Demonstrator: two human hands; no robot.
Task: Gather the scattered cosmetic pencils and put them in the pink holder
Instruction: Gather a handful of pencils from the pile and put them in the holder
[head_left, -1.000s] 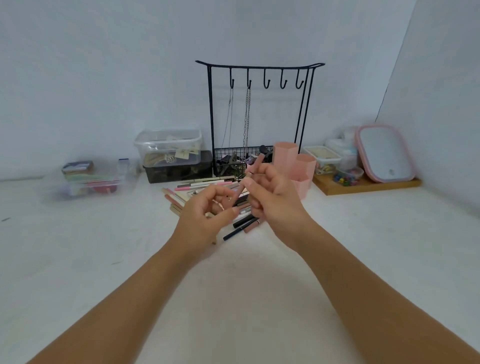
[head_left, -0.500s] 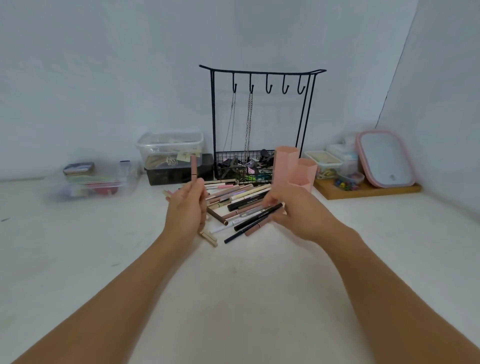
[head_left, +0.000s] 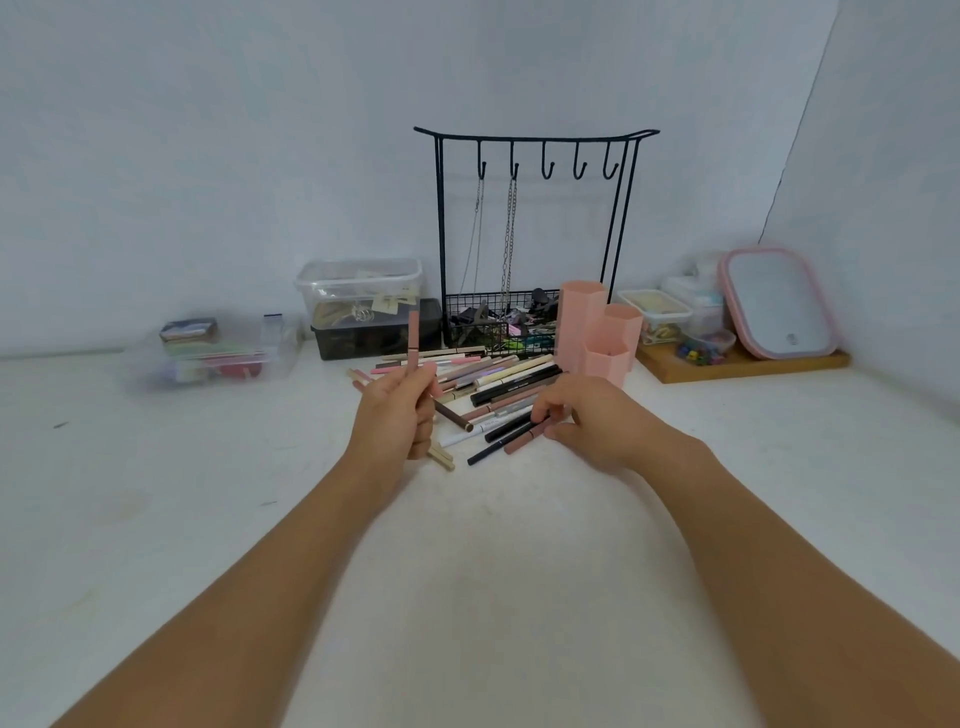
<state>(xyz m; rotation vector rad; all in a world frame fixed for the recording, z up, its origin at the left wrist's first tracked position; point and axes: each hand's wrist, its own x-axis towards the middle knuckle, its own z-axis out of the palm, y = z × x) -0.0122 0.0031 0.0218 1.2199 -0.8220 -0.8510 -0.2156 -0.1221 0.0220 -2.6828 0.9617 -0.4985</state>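
Several cosmetic pencils (head_left: 498, 382) lie in a loose pile on the white table, just left of the pink holder (head_left: 597, 332), a cluster of three hexagonal cups. My left hand (head_left: 397, 415) is closed around a pink pencil (head_left: 413, 338) that stands upright above my fist, left of the pile. My right hand (head_left: 587, 421) rests low at the pile's near right edge, in front of the holder, with its fingers pinched on the end of a dusty-pink pencil (head_left: 524, 440) lying on the table.
A black jewellery stand (head_left: 535, 150) with hanging chains rises behind the pile, its wire basket full of clips. Clear boxes (head_left: 358, 286) sit at the back left, a low plastic tray (head_left: 218, 358) further left. A wooden board (head_left: 737, 364) with containers and a pink mirror (head_left: 774, 301) sits at the right.
My hands, together over the pile a second ago, have parted. The left lifted a pink pencil upright; the right dropped to the pile's near right edge and pinched another pencil.
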